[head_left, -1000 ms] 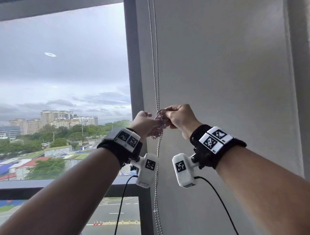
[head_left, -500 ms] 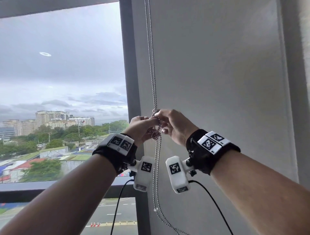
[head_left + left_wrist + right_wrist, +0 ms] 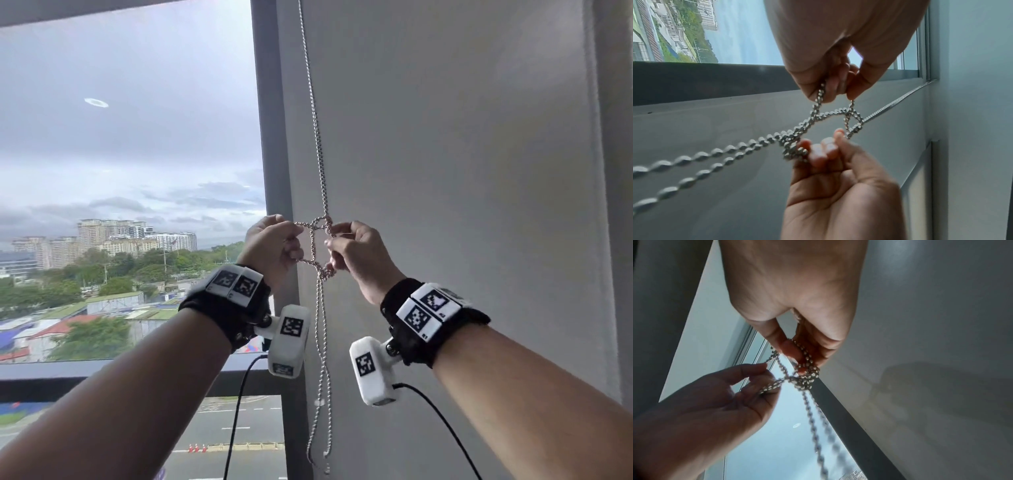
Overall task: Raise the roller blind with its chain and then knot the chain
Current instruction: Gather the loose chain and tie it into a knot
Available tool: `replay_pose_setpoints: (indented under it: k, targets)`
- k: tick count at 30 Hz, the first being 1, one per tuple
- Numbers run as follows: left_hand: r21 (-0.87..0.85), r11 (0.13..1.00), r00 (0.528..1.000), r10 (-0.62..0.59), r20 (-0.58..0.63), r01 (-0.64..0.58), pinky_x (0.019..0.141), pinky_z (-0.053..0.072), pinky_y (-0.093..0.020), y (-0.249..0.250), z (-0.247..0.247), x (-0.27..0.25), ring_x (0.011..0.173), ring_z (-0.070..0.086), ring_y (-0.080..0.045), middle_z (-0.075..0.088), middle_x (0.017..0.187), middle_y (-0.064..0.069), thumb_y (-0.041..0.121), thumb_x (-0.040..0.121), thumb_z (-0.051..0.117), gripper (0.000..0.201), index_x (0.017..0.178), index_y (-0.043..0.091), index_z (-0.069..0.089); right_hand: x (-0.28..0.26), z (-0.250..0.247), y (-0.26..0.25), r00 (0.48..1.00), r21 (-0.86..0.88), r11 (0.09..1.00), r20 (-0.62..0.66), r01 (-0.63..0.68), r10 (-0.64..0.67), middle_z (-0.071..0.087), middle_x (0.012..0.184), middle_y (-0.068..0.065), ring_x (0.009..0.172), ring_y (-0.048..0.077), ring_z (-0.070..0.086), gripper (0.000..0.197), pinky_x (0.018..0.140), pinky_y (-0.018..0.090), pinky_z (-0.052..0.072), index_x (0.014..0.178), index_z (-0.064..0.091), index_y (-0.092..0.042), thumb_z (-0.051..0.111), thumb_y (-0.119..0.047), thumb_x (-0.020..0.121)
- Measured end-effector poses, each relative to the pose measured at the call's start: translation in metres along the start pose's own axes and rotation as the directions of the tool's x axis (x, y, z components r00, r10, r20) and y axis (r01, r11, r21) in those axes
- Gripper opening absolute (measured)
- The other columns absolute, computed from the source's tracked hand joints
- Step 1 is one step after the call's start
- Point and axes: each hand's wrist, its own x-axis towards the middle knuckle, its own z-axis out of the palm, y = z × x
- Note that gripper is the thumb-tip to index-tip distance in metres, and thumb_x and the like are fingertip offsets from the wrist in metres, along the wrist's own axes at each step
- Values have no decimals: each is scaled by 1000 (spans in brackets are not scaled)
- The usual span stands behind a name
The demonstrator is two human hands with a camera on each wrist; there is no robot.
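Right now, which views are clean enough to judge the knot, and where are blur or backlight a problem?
Head view: sharp, evenly lit, chain loops clear. Left wrist view: right hand motion-blurred, near beads soft. Right wrist view: backlit by the window, left hand in shadow, lower chain blurred.

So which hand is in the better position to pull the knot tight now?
Probably the left hand: it pinches two strands of the chain leading sideways out of the loose knot. The right hand grips the bunch itself, so it can anchor.

The chain point(image 3: 320, 164) is shiny silver. The blind point(image 3: 445, 144) is plain grey. The wristbands point(image 3: 407, 318) are black with black-and-white square tags.
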Motion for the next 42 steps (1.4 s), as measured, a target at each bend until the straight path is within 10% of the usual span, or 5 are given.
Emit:
replay_pose_setpoints:
  k: [10, 17, 25, 31, 42]
  targets:
    - [847, 526, 986, -88, 140, -73, 39, 36, -22, 21, -20, -9, 42, 40, -11, 52, 54, -2, 22, 78, 70, 22, 67, 7, 60, 8, -9, 6, 999, -15, 1000, -50, 2, -3, 55, 56, 2, 46, 10, 46, 16, 44, 15, 36, 73, 66, -8, 60, 3, 83]
    - [89, 990, 983, -118, 142, 106, 71, 58, -39, 6, -35, -10, 50, 57, -19, 35, 56, -3, 11, 84, 62, 12, 75, 9, 54, 11, -13, 17, 995, -28, 998, -90, -48, 45, 55, 57, 0, 48, 11, 48, 17, 41, 16, 34, 72, 66, -11, 61, 0, 84]
    - [824, 555, 989, -9, 146, -117, 36, 29, -19, -16, -60, -5, 28, 29, -9, 37, 40, 0, 16, 76, 72, 43, 41, 14, 47, 14, -17, 16, 993, -42, 998, -112, -50, 45, 53, 58, 3, 43, 6, 46, 14, 37, 13, 33, 75, 66, -8, 60, 1, 84]
    - [182, 956, 972, -234, 0, 230, 51, 56, -34, -21, -69, -7, 38, 46, -18, 30, 45, -2, 38, 80, 67, 48, 51, 18, 34, 14, -21, 21, 986, -32, 997, -152, -77, 71, 54, 59, 2, 48, 10, 46, 15, 38, 12, 33, 76, 68, -8, 59, 2, 83]
    - [547, 802, 969, -229, -91, 240, 55, 44, -27, -27, -81, -9, 41, 39, -16, 42, 46, 0, 34, 73, 73, 38, 52, 19, 45, 14, -31, 26, 978, -21, 994, -180, -111, 105, 49, 55, 4, 42, 12, 42, 26, 42, 20, 34, 59, 55, -12, 58, 1, 81]
